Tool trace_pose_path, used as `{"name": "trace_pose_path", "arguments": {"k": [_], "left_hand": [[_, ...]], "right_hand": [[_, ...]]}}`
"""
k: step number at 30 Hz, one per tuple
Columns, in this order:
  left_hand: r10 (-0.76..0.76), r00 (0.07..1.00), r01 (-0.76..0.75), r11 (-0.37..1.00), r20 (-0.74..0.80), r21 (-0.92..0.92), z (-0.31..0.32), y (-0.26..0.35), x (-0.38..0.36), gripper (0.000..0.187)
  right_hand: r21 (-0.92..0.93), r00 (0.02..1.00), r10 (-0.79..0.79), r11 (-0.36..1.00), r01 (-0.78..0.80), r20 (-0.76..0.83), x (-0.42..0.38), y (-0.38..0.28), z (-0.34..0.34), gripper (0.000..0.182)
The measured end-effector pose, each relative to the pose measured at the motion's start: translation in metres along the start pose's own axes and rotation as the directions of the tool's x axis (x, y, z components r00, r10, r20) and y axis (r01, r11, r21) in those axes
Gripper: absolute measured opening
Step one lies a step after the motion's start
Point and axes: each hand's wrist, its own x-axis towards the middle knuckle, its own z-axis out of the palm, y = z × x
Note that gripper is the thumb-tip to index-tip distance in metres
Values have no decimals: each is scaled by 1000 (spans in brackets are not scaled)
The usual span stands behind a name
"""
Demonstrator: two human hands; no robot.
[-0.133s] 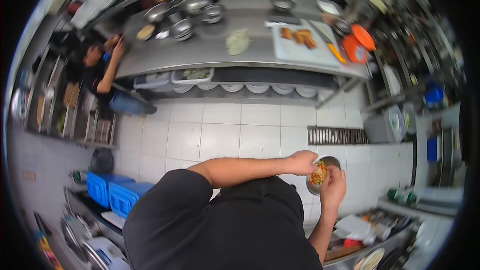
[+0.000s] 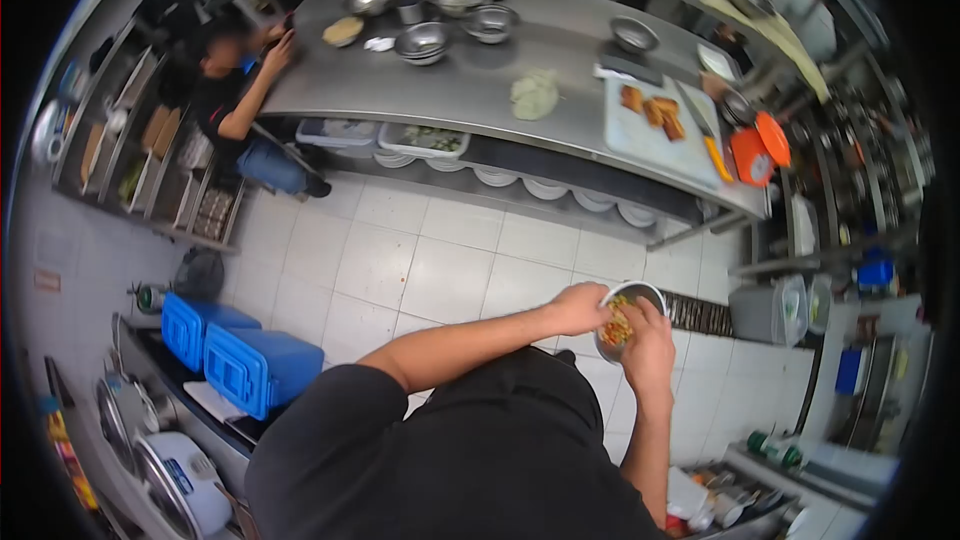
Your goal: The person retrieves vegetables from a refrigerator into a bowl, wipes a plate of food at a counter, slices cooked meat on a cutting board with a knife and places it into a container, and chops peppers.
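A metal bowl point(image 2: 650, 292) with chopped, colourful food point(image 2: 616, 326) in it is in front of my body, above the tiled floor. My left hand point(image 2: 580, 308) grips the bowl's left rim, with its fingertips partly hidden at the edge. Over the right side of the bowl is my right hand point(image 2: 650, 345), its fingers reaching down to the food. Whether those fingers pinch any food cannot be made out.
Across the floor point(image 2: 450, 265) stands a steel table point(image 2: 330, 90) with metal bowls point(image 2: 422, 40), a cutting board point(image 2: 640, 145) with browned pieces, a knife point(image 2: 712, 145) and an orange scale point(image 2: 757, 150). A person point(image 2: 240, 105) is at its left end. Blue bins point(image 2: 262, 365) stand at lower left.
The view has turned, so the table and floor drain sit further right and the bowl slightly left and higher. My right hand now reaches further over the bowl.
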Motion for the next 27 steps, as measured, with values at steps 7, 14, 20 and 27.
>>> {"name": "trace_pose_path", "arguments": {"k": [7, 14, 20, 27], "left_hand": [[-262, 886, 199, 960, -383, -195, -130, -85, -7, 27], [-450, 784, 272, 868, -428, -415, -231, -105, 45, 22], [-494, 729, 258, 840, -474, -478, -283, -120, 90, 24], [-583, 704, 206, 716, -407, -667, -312, -160, 96, 26]], "right_hand": [[148, 933, -332, 938, 312, 139, 160, -90, 63, 31], [319, 881, -466, 850, 419, 83, 290, -114, 103, 16], [420, 795, -596, 753, 506, 111, 389, -116, 112, 25], [263, 883, -419, 894, 362, 211, 511, -125, 151, 50]]}}
